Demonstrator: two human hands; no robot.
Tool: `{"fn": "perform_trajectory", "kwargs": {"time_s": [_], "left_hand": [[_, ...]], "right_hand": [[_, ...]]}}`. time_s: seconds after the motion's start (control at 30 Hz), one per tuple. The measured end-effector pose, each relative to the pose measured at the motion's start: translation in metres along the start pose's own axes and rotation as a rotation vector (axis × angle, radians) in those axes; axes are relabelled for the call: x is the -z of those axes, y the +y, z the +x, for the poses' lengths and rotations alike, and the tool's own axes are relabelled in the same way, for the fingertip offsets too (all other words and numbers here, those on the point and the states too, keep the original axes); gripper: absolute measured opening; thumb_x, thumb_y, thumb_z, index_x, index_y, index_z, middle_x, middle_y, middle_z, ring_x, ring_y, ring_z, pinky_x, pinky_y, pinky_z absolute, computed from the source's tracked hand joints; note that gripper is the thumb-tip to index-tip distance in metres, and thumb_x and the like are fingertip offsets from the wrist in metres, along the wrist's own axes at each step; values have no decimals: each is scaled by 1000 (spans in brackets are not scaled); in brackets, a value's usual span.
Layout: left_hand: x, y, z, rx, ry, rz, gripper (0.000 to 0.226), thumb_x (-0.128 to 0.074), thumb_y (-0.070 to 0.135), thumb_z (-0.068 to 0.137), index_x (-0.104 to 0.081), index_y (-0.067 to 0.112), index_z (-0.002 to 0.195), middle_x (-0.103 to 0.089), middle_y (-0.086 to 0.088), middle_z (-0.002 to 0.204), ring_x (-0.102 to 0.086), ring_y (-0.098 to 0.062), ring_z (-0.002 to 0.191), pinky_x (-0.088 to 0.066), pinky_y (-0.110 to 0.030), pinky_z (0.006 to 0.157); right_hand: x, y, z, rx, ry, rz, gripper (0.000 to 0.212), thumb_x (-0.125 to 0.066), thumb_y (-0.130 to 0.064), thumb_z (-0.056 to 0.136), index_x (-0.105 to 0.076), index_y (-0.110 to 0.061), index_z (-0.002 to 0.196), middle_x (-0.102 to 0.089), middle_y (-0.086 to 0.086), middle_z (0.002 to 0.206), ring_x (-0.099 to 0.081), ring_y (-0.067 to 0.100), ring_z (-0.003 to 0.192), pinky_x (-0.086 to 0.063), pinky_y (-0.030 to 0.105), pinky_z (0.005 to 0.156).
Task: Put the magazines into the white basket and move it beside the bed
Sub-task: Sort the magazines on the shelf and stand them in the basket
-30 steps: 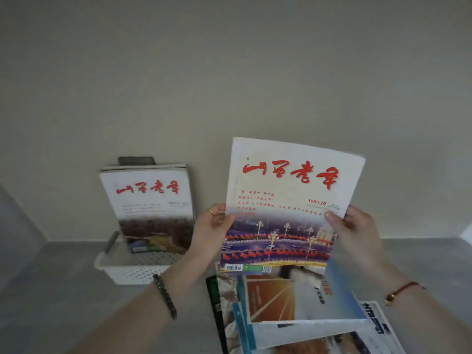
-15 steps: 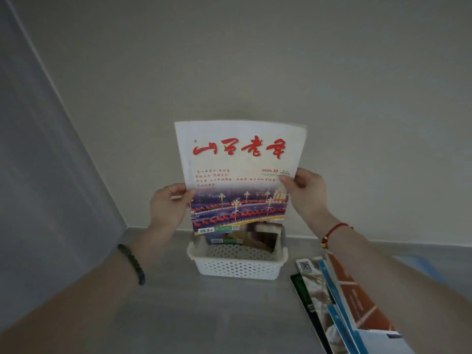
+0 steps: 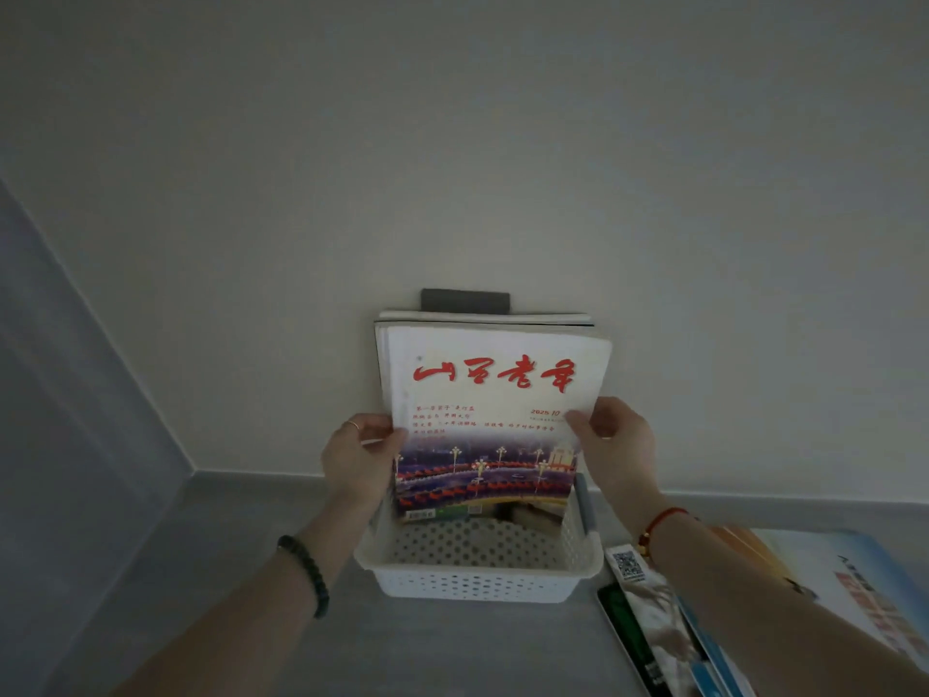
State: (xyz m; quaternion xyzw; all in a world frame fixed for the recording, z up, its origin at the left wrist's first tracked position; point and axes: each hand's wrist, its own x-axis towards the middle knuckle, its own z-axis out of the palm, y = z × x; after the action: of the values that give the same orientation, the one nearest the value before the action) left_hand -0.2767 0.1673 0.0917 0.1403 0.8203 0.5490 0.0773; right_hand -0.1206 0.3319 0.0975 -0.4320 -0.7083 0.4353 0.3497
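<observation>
A white perforated basket (image 3: 477, 583) stands on the grey floor against the wall. I hold a magazine (image 3: 495, 389) with a white cover and red title upright, its lower edge inside the basket, in front of other upright magazines (image 3: 482, 318) that lean on the wall. My left hand (image 3: 358, 462) grips its left edge and my right hand (image 3: 616, 447) grips its right edge. A fanned pile of loose magazines (image 3: 668, 626) lies on the floor at the lower right.
A pale wall rises straight behind the basket. A grey-blue wall (image 3: 65, 420) closes the left side and meets it in a corner. Grey floor (image 3: 241, 515) shows to the left of the basket.
Both hands carried the magazine from above the floor pile leftward, then lowered it so its bottom edge is now inside the basket against the standing ones.
</observation>
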Motion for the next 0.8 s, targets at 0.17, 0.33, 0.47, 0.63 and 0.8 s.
{"fn": "perform_trajectory", "kwargs": {"time_s": [0.17,0.33,0.47,0.63,0.8], "left_hand": [[-6,-11,3,-37,-92,-59,45,-57,16,86,-41,9,128,-53,-10,130,-53,-25,112,-42,-27,84],[-22,-13,3,-51,-265,-145,42,-31,27,96,-27,15,136,-52,0,123,-52,-10,95,-44,-13,62],[-18,-13,10,-81,-197,-86,39,-29,27,97,-36,11,132,-56,-8,124,-52,-12,92,-41,-9,57],[-16,-11,14,-89,-171,4,35,-32,23,97,-43,7,126,-57,-12,125,-58,-24,102,-42,-10,54],[-9,-4,10,-73,-246,-20,37,-35,28,96,-39,10,127,-57,-9,125,-56,-27,111,-49,-30,76]], "right_hand": [[-5,14,7,1,49,-8,49,-66,-23,79,-45,-13,122,-56,3,115,-56,21,97,-50,33,80],[-31,10,-2,1,-94,18,37,-48,-25,90,-39,-18,125,-55,8,122,-56,26,107,-50,49,89],[-31,8,-2,92,41,-47,30,-42,-24,93,-47,-15,122,-58,7,115,-55,18,97,-52,33,79],[-17,2,5,11,-28,2,24,-50,-18,90,-50,-11,113,-61,9,113,-60,28,101,-55,42,82],[-6,-5,10,14,-168,-37,40,-62,-21,83,-45,-10,117,-57,2,109,-55,18,98,-50,35,85]]}}
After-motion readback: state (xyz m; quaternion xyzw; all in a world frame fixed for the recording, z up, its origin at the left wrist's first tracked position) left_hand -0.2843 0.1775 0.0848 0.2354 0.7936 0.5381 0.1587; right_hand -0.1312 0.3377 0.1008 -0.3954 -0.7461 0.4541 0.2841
